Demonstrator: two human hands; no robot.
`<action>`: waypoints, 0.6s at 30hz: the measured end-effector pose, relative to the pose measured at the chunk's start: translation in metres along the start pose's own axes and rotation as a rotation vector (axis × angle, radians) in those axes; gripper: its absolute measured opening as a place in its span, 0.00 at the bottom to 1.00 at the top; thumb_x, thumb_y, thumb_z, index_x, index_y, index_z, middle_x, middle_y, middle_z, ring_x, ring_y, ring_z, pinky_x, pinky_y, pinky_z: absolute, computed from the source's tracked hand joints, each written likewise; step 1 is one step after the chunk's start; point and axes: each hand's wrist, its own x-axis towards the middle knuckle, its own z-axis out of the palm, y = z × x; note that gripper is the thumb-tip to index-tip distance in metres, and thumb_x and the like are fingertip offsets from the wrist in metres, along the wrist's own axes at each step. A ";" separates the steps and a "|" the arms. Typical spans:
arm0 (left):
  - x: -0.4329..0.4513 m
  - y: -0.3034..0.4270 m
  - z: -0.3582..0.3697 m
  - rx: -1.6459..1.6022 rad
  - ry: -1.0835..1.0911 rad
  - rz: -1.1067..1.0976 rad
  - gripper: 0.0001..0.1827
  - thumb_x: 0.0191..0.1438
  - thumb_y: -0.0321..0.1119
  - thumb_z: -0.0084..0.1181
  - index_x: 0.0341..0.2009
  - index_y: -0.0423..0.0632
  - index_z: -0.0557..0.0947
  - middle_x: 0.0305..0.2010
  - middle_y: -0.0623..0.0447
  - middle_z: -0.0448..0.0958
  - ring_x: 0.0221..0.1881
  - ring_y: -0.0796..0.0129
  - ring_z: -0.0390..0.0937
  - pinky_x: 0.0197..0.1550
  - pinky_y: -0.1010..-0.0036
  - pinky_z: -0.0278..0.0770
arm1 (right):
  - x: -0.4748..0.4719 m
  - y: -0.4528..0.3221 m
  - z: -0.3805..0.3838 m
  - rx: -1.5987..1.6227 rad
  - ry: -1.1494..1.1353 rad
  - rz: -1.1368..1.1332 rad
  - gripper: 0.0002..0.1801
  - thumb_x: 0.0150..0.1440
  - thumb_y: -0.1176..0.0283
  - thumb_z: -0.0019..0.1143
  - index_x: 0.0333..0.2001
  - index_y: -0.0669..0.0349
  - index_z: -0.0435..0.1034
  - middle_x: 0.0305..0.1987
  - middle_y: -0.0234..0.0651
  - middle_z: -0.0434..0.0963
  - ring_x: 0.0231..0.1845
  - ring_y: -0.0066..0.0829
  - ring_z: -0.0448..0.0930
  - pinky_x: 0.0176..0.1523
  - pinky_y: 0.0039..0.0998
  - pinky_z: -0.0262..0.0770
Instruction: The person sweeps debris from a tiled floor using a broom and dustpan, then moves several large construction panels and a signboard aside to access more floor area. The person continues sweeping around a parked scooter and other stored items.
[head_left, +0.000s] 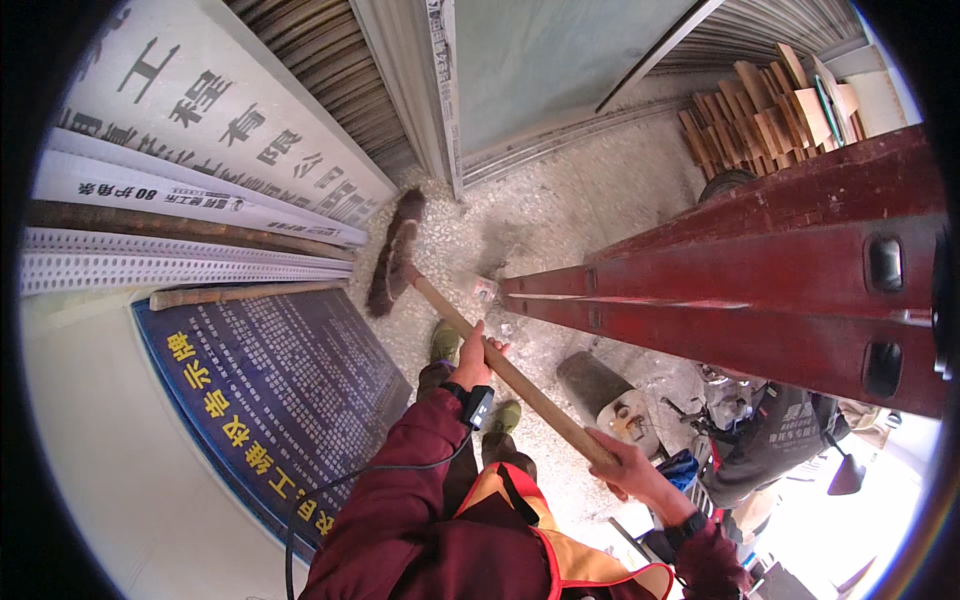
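A push broom with a wooden handle (536, 396) runs diagonally across the middle of the view. My left hand (477, 358) is wrapped around the handle's lower part, nearer the broom head. Around its upper end closes my right hand (624, 463). The dark bristled broom head (396, 251) rests on the speckled terrazzo floor (442, 225), beside the foot of the leaning boards on the left. Dust and small debris (499, 244) lie on the floor to the right of the head, with a small printed scrap (485, 289) near the handle.
Dark red metal doors (720, 285) jut in from the right. Beyond them stand stacked wood pieces (765, 120). A dark cylinder (600, 382) lies near my feet, with a parked two-wheeler (780, 435) behind. A blue lettered board (285, 390) and perforated strips (187, 259) lean at left.
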 end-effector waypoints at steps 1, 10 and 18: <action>0.005 -0.003 0.003 0.005 0.009 -0.016 0.19 0.61 0.50 0.54 0.29 0.49 0.66 0.22 0.55 0.64 0.24 0.64 0.68 0.53 0.57 0.78 | 0.008 -0.003 -0.002 0.005 0.031 -0.059 0.36 0.57 0.74 0.58 0.69 0.55 0.57 0.21 0.24 0.68 0.14 0.16 0.64 0.16 0.22 0.61; -0.020 -0.070 0.009 0.351 0.070 -0.076 0.12 0.58 0.40 0.56 0.32 0.47 0.69 0.17 0.50 0.68 0.14 0.60 0.69 0.19 0.59 0.75 | -0.055 0.037 0.060 0.587 0.244 0.186 0.39 0.53 0.83 0.58 0.69 0.58 0.56 0.21 0.23 0.64 0.13 0.14 0.61 0.16 0.21 0.56; -0.104 -0.066 0.009 0.395 0.082 -0.155 0.12 0.56 0.36 0.57 0.31 0.45 0.69 0.17 0.51 0.66 0.14 0.61 0.70 0.18 0.60 0.76 | -0.103 0.044 0.096 0.284 0.350 -0.008 0.39 0.53 0.71 0.67 0.67 0.64 0.59 0.57 0.43 0.75 0.56 0.29 0.75 0.59 0.28 0.70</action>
